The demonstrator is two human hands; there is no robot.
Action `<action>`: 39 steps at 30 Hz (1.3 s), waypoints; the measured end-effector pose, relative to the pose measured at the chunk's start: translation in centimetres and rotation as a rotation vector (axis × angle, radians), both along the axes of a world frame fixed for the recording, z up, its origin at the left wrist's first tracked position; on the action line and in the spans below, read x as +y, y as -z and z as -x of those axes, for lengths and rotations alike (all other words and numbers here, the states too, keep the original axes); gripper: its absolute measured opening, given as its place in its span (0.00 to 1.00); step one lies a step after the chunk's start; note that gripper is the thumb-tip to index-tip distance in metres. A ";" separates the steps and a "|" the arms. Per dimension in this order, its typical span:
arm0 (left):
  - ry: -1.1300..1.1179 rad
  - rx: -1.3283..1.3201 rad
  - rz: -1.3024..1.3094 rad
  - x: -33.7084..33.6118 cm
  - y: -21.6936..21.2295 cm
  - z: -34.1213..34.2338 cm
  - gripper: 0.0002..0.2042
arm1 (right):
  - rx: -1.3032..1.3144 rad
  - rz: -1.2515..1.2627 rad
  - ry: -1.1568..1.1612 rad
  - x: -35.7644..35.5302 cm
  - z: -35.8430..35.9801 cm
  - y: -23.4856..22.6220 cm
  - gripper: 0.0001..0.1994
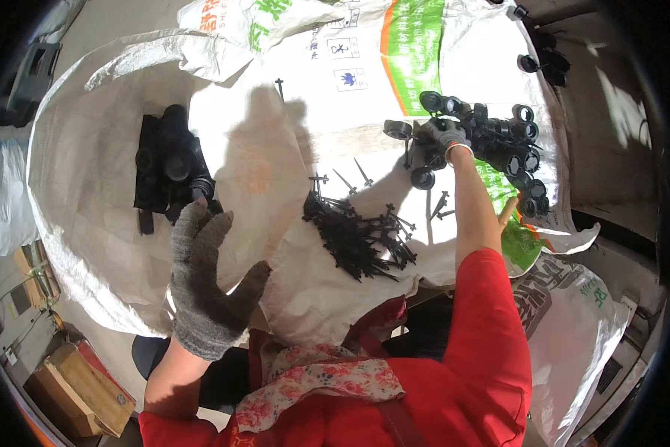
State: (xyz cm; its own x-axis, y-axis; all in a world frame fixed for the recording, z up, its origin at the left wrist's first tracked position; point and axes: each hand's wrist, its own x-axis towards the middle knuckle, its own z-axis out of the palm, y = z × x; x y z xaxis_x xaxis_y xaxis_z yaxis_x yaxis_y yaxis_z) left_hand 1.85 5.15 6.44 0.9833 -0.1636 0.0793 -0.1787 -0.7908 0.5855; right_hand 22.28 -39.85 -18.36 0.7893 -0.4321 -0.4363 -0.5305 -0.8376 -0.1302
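Note:
My left hand (214, 287), in a grey knit glove, is at the mouth of the white sack on the left. Its fingers are apart and it holds nothing. Just beyond the fingertips lie black plastic parts (172, 167) inside the sack; I cannot tell if they touch. On the right, my right hand (448, 134), gloved too, reaches into a heap of black round capped plastic parts (502, 138). Its fingers curl on one of the parts, partly hidden by the heap. Between my hands lies a pile of thin black plastic stakes (357, 235).
The open sack (52, 149) fills the left side. A printed white woven sheet (350, 141) covers the work surface, with a few loose stakes (342, 181) on it. A wooden box (81, 387) stands lower left. A full white bag (573, 328) stands lower right.

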 end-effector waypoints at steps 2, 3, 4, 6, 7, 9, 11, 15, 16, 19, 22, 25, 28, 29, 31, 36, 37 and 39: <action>0.020 -0.009 0.027 -0.2 -0.1 -0.2 0.28 | 0.054 0.108 -0.067 1.9 0.9 0.6 0.36; 0.032 -0.014 0.043 -0.2 0.0 -0.3 0.27 | 0.101 0.040 -0.144 2.2 1.5 0.4 0.37; 0.047 -0.029 0.064 -0.3 0.1 -0.2 0.27 | 0.089 0.061 -0.177 2.3 2.3 0.4 0.38; 0.077 -0.029 0.102 -0.7 0.3 0.1 0.26 | -0.012 0.061 -0.167 1.8 4.9 2.0 0.34; 0.066 -0.021 0.103 -0.7 0.4 0.6 0.26 | 0.236 0.159 -0.511 4.8 5.5 -0.2 0.36; 0.074 -0.060 0.121 -0.7 0.3 1.3 0.26 | 0.320 0.245 -0.872 10.4 9.2 -6.1 0.30; 0.116 -0.140 0.140 -1.2 0.3 1.3 0.25 | 0.102 -0.163 -0.822 9.8 12.9 -0.9 0.24; 0.127 -0.210 0.150 -1.6 1.2 2.1 0.25 | 0.060 -0.268 -0.935 15.0 17.3 -3.9 0.20; 0.112 -0.124 0.052 -1.9 0.4 2.2 0.22 | -0.029 -0.350 -0.891 15.2 17.7 -4.8 0.20; 0.149 0.079 0.251 -2.7 1.5 2.6 0.22 | -0.038 -0.312 -0.862 15.3 18.5 -9.3 0.25; 0.198 -0.081 0.076 -3.5 3.2 2.7 0.29 | -0.107 -0.387 -0.911 15.8 18.8 -15.1 0.22; 0.219 -0.119 0.098 -4.7 3.7 1.6 0.32 | -0.129 -0.802 -0.822 16.1 20.1 -20.0 0.21; 0.273 0.408 0.421 -4.7 3.7 0.1 0.25 | -0.090 -1.098 -0.611 16.6 21.4 -21.8 0.23; 0.214 0.451 0.410 -4.7 3.7 0.1 0.23 | -0.262 -0.866 -0.790 17.1 21.9 -22.1 0.24; 0.093 0.537 0.390 -4.8 3.6 0.2 0.18 | -0.588 -0.359 -1.101 18.3 22.7 -23.2 0.27; 0.355 0.471 0.766 -4.5 3.0 0.8 0.17 | -0.851 -0.279 -1.084 19.0 22.6 -21.2 0.20; 0.342 0.611 0.928 -3.8 4.9 0.6 0.20 | -0.727 -0.154 -1.095 19.9 22.3 -22.0 0.20; 0.285 0.892 1.103 -3.9 5.7 0.7 0.25 | -0.804 0.045 -1.159 20.6 22.8 -23.2 0.23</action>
State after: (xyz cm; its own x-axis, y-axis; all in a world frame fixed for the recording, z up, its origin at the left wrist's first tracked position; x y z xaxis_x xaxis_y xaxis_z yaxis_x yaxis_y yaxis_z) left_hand 1.19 1.30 0.76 0.7165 -0.6205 -0.3188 0.4935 0.1278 0.8603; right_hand -0.48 -19.30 4.82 0.7245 0.6235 0.2937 0.6579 -0.7527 -0.0250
